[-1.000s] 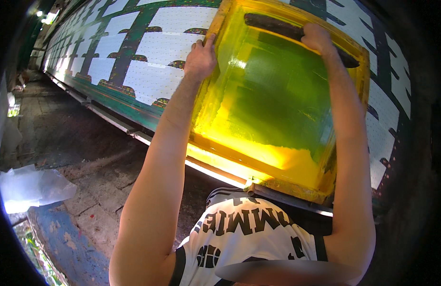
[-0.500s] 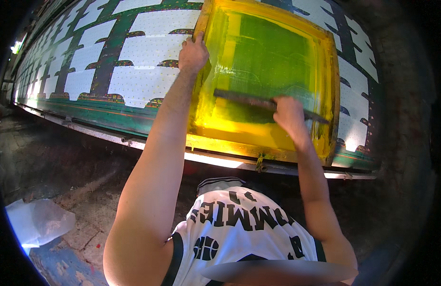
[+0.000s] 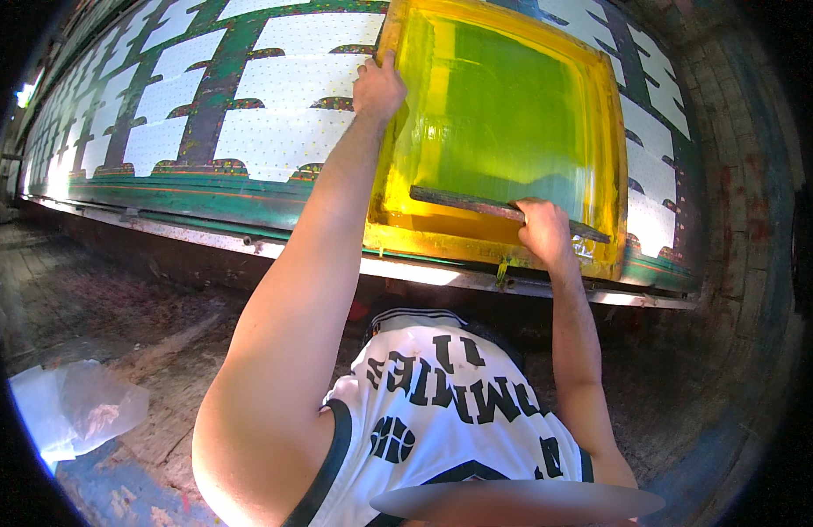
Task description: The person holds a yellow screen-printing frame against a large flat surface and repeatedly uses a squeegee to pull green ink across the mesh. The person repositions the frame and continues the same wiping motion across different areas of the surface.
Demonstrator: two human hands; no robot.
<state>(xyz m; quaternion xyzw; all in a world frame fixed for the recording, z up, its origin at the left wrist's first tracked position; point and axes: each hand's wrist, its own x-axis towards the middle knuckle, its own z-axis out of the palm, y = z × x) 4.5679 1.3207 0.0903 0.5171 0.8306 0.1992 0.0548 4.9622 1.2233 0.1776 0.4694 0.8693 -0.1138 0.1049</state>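
Observation:
A yellow screen-printing frame (image 3: 613, 132) lies on the long table, its mesh coated green in the middle, yellow at the sides. My left hand (image 3: 380, 86) grips the frame's upper left edge, fingers bent over the rail. My right hand (image 3: 543, 230) is wrapped round a long dark squeegee (image 3: 459, 201), which lies crosswise over the near part of the mesh, with darker yellow ink (image 3: 450, 220) along it.
The green table (image 3: 248, 204) carries rows of white dotted cut panels (image 3: 284, 136) with a metal rail (image 3: 205, 235) along its near edge. A crumpled translucent sheet (image 3: 73, 408) lies on the stained floor (image 3: 161, 351) at lower left. My jersey shows below.
My right hand has drawn the squeegee from the frame's far end down to its near end. My left hand has stayed on the left edge.

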